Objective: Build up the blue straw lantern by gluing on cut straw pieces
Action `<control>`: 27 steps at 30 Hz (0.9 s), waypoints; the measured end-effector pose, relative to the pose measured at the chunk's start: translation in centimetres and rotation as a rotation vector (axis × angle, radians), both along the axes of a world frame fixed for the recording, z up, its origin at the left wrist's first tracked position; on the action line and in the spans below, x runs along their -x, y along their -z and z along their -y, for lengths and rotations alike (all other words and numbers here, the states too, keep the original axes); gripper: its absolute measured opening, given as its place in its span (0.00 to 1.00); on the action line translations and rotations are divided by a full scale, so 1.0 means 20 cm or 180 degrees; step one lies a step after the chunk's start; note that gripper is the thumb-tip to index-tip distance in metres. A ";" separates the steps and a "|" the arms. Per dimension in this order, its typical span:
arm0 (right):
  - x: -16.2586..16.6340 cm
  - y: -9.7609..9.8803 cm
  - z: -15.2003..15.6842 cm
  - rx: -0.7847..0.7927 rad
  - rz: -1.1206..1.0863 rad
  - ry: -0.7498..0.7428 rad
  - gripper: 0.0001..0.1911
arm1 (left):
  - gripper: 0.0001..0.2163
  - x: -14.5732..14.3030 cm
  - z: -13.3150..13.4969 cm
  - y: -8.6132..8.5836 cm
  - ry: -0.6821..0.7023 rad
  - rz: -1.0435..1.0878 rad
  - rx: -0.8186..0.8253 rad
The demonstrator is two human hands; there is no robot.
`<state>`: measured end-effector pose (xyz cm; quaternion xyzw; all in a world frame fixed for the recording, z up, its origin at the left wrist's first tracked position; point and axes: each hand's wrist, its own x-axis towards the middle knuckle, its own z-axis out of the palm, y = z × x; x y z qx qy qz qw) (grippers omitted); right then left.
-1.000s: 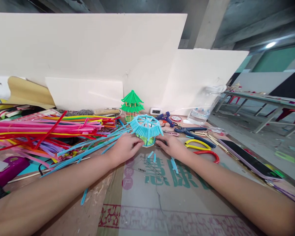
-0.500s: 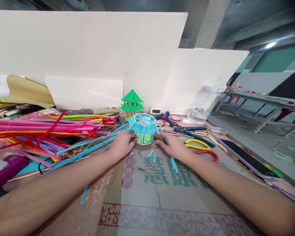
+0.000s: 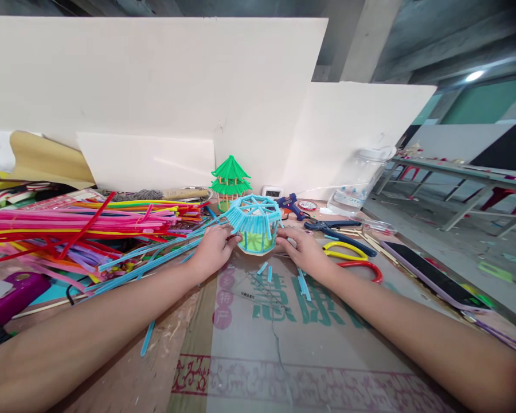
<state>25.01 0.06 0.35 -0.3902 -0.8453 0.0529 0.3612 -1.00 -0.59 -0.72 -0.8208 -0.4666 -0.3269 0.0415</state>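
Observation:
A small blue pavilion model [image 3: 255,221] made of pipe-cleaner pieces, with a fringed roof and a green base, stands on the cardboard sheet [image 3: 284,344]. My left hand [image 3: 214,251] grips its left side at the base and roof edge. My right hand [image 3: 303,252] rests on its right side, fingers curled against the base. Short blue cut pieces [image 3: 303,284] lie on the cardboard just in front. A finished green pavilion [image 3: 231,180] stands behind it against the white board.
A big heap of coloured pipe cleaners [image 3: 81,226] fills the left. A blue glue gun [image 3: 290,205], dark pliers [image 3: 333,226], yellow and red-handled tools [image 3: 352,258] and a phone [image 3: 430,275] lie to the right. A purple glue gun [image 3: 8,298] sits far left.
The blue pavilion has been turned and set more upright between my hands; both hands shifted slightly away from me with it.

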 end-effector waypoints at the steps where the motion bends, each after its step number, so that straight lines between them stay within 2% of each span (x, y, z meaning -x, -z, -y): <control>1: 0.00 0.00 0.00 -0.0021 -0.0001 -0.0022 0.15 | 0.13 0.00 0.00 0.00 -0.0008 0.0004 0.0005; 5: 0.00 0.00 0.00 0.0083 -0.0011 0.0096 0.15 | 0.12 0.00 0.00 0.00 -0.0034 0.0202 0.0126; 11: 0.00 0.01 0.00 0.0313 0.0253 0.0274 0.22 | 0.10 0.00 0.03 -0.02 -0.0013 0.0507 0.0271; 18: 0.01 0.01 0.01 0.0175 0.0545 0.0270 0.20 | 0.13 -0.02 0.07 -0.04 0.0067 0.0522 0.0873; 22: 0.01 0.01 0.00 0.0268 0.0544 0.0317 0.18 | 0.15 -0.02 0.07 -0.03 0.0177 0.0441 0.0776; 27: 0.01 0.00 0.00 0.0300 0.0592 0.0343 0.17 | 0.14 -0.01 0.04 -0.02 -0.0230 0.0779 0.0776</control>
